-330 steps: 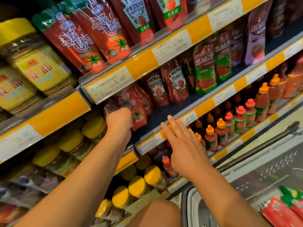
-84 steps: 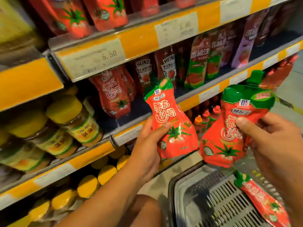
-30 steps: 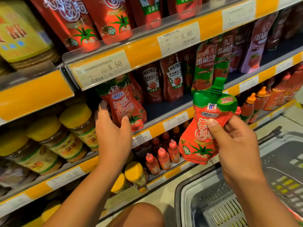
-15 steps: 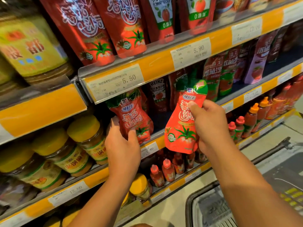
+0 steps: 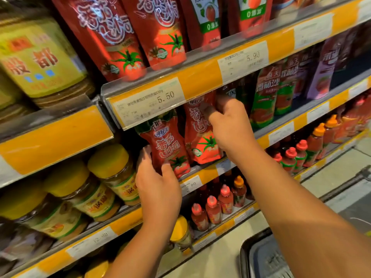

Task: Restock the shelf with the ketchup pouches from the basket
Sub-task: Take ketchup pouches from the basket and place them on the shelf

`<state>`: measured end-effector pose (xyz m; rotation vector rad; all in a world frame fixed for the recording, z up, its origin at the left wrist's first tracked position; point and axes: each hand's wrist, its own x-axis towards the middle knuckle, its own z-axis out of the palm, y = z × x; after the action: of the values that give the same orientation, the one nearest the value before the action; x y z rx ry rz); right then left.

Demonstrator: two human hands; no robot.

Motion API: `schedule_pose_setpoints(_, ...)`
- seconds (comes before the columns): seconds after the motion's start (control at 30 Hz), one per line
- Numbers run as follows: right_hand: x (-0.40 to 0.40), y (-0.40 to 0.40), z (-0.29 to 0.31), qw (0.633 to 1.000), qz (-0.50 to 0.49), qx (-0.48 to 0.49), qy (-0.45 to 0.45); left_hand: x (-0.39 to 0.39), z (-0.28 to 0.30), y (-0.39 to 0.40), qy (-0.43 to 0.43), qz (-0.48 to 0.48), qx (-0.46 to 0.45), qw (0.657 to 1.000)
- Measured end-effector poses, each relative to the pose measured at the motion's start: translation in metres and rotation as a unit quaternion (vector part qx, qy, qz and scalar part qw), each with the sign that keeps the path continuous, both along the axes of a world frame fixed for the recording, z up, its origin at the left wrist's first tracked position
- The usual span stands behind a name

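Shelf [image 5: 202, 171], middle tier, yellow front rail w/ white price tags: two red ketchup pouches standing side by side at the front edge, under the 5.50 tag [image 5: 148, 101]. Left pouch [image 5: 167, 149]: green top, tomato print, upright w/ slight tilt; left hand [image 5: 158, 189] at its lower part, grip curled round it, thumb on the front near the tomato, fingers on its left side. Right pouch [image 5: 197, 137]: just beside and touching the left one, base on the shelf front edge, top hidden behind the upper rail; right hand [image 5: 228, 125] on its upper right, grip pinching the top part, fingertips bent in. Same tier, further right: dark Heinz pouch [image 5: 232, 93] behind the right hand, then green-and-red pouches [image 5: 269, 101], then a purple pouch [image 5: 323, 77]. Tier above: larger red pouches [image 5: 124, 37] leaning fwd. Tier below: small red squeeze bottles [image 5: 212, 207] w/ red and orange caps. Left bay: jars w/ yellow lids [image 5: 108, 161], yellow-label jar [image 5: 40, 61] higher up. Basket [image 5: 244, 249]: grey rim at bottom right corner of view, contents not visible.
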<state>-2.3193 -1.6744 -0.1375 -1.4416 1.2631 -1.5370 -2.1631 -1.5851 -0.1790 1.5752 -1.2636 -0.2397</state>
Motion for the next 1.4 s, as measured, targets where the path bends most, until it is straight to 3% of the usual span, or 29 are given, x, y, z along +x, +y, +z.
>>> schedule_pose_setpoints(0.37, -0.007, -0.005, -0.013, 0.998, -0.003, -0.051, 0.043, -0.006, -0.004, 0.005, 0.034, 0.013, 0.001, 0.999)
schedule_pose_setpoints(0.5, -0.007, -0.007, -0.021, 0.998, -0.051, -0.048, 0.001, -0.007, -0.006, 0.003, 0.025, 0.018, -0.005, 1.000)
schedule_pose_setpoints(0.77, 0.019, -0.012, -0.023, 0.996, 0.033, 0.040, -0.065, -0.006, -0.002, -0.002, 0.040, 0.025, -0.014, 0.999)
schedule_pose_setpoints(1.1, -0.010, 0.002, -0.045, 0.974, -0.002, 0.126, 0.188, -0.004, -0.002, 0.000, 0.038, 0.012, -0.007, 0.999)
schedule_pose_setpoints(1.4, 0.014, -0.012, -0.043, 0.965, -0.055, 0.080, 0.242, -0.002, -0.002, -0.004, 0.037, 0.016, -0.013, 0.999)
